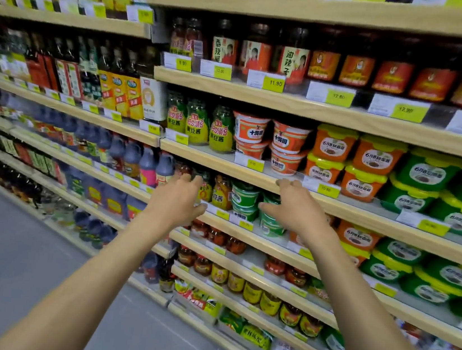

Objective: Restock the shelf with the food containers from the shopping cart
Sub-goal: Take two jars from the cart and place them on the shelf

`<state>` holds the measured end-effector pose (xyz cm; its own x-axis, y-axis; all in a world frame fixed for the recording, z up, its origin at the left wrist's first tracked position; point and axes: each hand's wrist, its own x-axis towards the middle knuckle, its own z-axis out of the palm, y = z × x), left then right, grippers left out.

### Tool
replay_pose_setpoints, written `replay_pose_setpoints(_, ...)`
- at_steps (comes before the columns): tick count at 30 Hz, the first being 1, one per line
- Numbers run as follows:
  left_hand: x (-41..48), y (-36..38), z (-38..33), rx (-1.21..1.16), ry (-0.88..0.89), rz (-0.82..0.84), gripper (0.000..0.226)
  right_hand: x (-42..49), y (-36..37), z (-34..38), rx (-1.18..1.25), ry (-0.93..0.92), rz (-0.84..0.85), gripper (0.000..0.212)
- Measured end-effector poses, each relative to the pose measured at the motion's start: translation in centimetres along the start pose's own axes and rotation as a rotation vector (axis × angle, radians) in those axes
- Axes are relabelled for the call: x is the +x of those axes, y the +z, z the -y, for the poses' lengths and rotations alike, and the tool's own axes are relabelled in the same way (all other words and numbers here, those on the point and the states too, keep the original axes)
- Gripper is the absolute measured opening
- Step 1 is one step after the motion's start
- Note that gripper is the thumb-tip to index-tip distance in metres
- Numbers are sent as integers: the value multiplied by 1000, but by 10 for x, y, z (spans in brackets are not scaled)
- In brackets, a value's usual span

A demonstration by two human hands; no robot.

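Both my arms reach toward the wooden shelf (253,175). My left hand (175,201) is spread with relaxed fingers in front of the jars and holds nothing. My right hand (297,207) is also empty, fingers straight, hovering at the shelf lip. Between the two hands stand stacked green food cups (245,198). One level up sit orange-and-white cups (251,130), orange tubs (335,143) and green tubs with yellow lids (427,171). The shopping cart is out of view.
Yellow price tags (327,189) line every shelf edge. Jars of red chilli sauce (358,71) fill the level above. Dark sauce bottles (132,156) run along the left. Grey floor (8,248) lies at the lower left.
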<state>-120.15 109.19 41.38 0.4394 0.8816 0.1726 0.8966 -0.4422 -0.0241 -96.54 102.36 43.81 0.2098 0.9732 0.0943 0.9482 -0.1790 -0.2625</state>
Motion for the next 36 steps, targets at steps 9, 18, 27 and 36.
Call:
replay_pose_setpoints(9,128,15,27,-196,70,-75,55,115,22,10,198,-2,-89,71)
replay_pose_setpoints(18,208,33,32,-599,170,-258,62,168,37,32,418,116,-461,64)
replay_pose_setpoints(27,257,34,31,-766,308,-269,62,197,51,48,409,201,-612,52)
replay_pose_setpoints(36,271,39,24,-789,289,-314,50,213,57,54,372,285,-646,46)
